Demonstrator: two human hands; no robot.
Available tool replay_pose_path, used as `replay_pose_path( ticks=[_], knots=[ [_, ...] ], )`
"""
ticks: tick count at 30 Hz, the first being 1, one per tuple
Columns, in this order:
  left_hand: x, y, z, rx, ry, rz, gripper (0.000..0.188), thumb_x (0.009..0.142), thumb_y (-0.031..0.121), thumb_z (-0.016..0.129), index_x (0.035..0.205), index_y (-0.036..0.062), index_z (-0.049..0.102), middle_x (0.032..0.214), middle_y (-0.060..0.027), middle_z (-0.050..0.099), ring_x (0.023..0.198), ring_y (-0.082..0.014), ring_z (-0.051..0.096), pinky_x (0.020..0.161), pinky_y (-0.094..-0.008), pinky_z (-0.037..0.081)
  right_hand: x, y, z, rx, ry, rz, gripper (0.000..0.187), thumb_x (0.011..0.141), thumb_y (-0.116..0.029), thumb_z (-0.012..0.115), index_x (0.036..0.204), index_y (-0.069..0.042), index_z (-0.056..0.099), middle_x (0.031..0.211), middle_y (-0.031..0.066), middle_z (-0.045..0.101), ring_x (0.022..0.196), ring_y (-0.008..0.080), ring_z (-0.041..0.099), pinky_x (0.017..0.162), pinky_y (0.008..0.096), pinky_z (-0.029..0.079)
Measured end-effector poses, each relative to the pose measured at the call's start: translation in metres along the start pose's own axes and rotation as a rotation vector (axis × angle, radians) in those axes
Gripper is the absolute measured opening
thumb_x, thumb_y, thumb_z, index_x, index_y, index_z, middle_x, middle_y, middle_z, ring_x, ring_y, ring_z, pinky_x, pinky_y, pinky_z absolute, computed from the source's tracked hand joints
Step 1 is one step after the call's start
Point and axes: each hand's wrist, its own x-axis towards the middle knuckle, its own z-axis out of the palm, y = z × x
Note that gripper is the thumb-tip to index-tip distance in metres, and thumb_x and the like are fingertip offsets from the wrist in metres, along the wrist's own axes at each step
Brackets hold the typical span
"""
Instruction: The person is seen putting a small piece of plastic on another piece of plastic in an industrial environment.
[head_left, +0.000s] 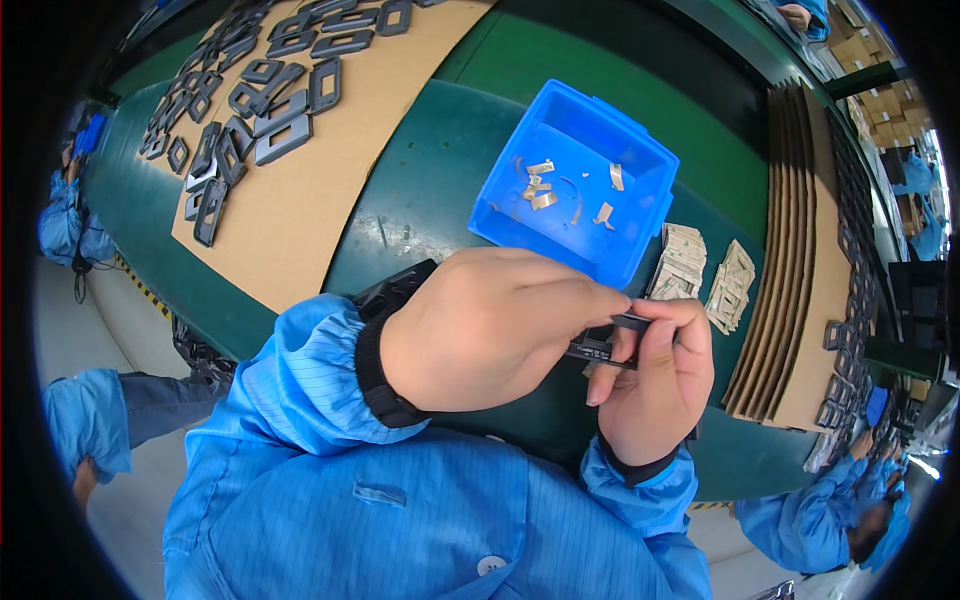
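Note:
A small black plastic frame (600,348) is held between my two hands, just in front of the blue bin. My left hand (480,330) reaches across from the left, closed on it, fingertips at its upper edge; the hand's back hides much of the part. From the right, my right hand (662,375) grips the frame's end between bent fingers and thumb. My fingertips nearly meet at the upper corner, and whether a thin strip is pinched there cannot be made out. Behind my left wrist, another dark part (398,287) lies partly covered.
The blue bin (655,160) holds peeled strips. Two piles of beige adhesive pieces (680,262) lie right of it. Many black frames (285,138) cover cardboard (300,220) at left. Stacked cardboard sheets (785,250) stand at right, beside more frames. Other people (810,520) sit nearby.

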Motion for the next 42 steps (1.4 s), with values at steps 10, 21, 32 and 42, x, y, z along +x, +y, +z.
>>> replay_pose_path(
  ticks=[10,21,32,42],
  knots=[
    [0.002,0.001,-0.004,0.095,-0.108,-0.220,0.011,0.082,0.009,0.076,0.091,0.0039,0.074,0.073,-0.0096,0.069,0.064,-0.0245,0.068,0.057,-0.0322,0.053,0.007,-0.002,-0.011,0.367,-0.110,0.261,0.046,0.109,-0.036,0.038,0.124,0.005,0.051,0.092,0.0146,0.062,0.058,0.0203,0.063,0.050,0.0284,0.054],
    [0.005,0.000,-0.001,0.163,-0.042,-0.060,0.021,0.083,0.012,0.076,0.070,0.0055,0.060,0.061,-0.0082,0.059,0.053,-0.0257,0.060,0.048,-0.0348,0.045,0.007,0.004,-0.017,0.372,-0.345,0.247,0.043,0.107,-0.029,0.046,0.132,0.005,0.050,0.105,0.0151,0.065,0.074,0.0193,0.068,0.060,0.0279,0.057],
    [0.005,0.010,-0.006,0.061,0.036,-0.229,0.012,0.089,0.007,0.071,0.084,0.0044,0.061,0.069,-0.0024,0.058,0.053,-0.0106,0.052,0.050,-0.0265,0.041,0.003,-0.003,-0.002,-0.056,-0.103,0.226,0.041,0.099,-0.003,0.058,0.139,0.003,0.053,0.097,0.0038,0.067,0.062,0.0052,0.057,0.056,0.0196,0.045],
    [0.006,0.010,-0.006,-0.455,-0.065,-0.625,0.010,0.093,0.003,0.071,0.096,0.0008,0.061,0.091,-0.0013,0.065,0.078,-0.0008,0.059,0.062,-0.0157,0.046,0.002,-0.008,-0.004,-0.020,0.019,0.062,0.019,0.097,0.000,0.063,0.115,0.001,0.062,0.100,0.0110,0.070,0.075,0.0095,0.065,0.062,0.0199,0.052]
  ],
)
